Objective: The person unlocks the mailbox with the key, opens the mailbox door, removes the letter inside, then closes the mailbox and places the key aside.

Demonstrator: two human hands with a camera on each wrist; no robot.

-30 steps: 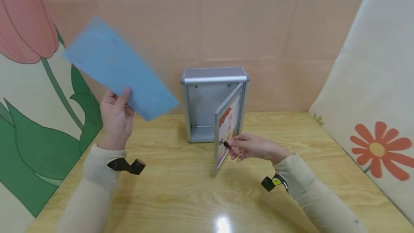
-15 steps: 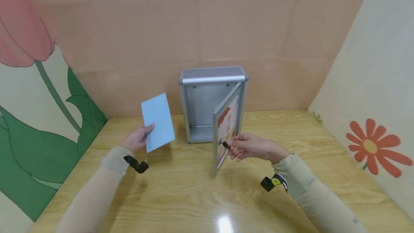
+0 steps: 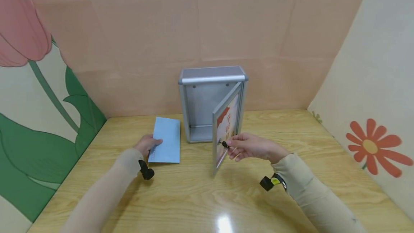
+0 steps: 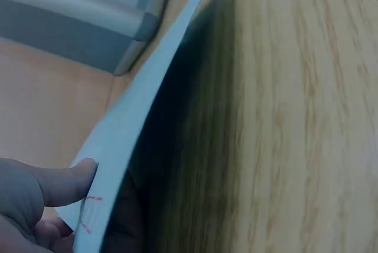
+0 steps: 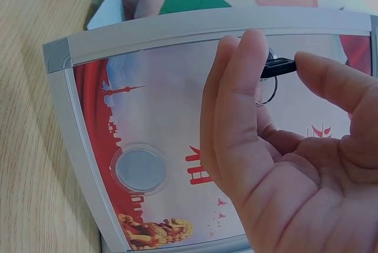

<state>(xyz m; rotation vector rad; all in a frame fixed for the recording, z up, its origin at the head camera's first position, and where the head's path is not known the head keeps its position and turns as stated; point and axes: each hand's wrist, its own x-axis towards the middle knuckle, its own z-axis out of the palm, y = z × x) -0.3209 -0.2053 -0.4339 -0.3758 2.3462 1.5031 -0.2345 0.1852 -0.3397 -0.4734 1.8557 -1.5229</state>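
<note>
My left hand (image 3: 147, 144) grips a light blue envelope (image 3: 167, 143) by its left edge, thumb on top and fingers underneath. In the left wrist view the envelope (image 4: 133, 108) tilts low over the table, its shadow beneath; red marks show near the thumb. A grey metal letter box (image 3: 211, 74) stands upright to the right of it, with its front door (image 3: 226, 125) swung outward. My right hand (image 3: 255, 146) pinches the black head of a key (image 5: 279, 67) between thumb and fingers at the door's lock. A small ring hangs from the key.
The wood-grain table (image 3: 181, 197) runs back to a peach-coloured wall covering (image 3: 145, 46). A flower-printed panel (image 3: 372, 82) borders the right side, and a tulip-printed one (image 3: 32, 154) the left. The door bears a printed picture with a clear round disc (image 5: 140, 169).
My left hand has brought the envelope down and to the right, from raised high at the left to low beside the box. The right hand, key and door stay in place.
</note>
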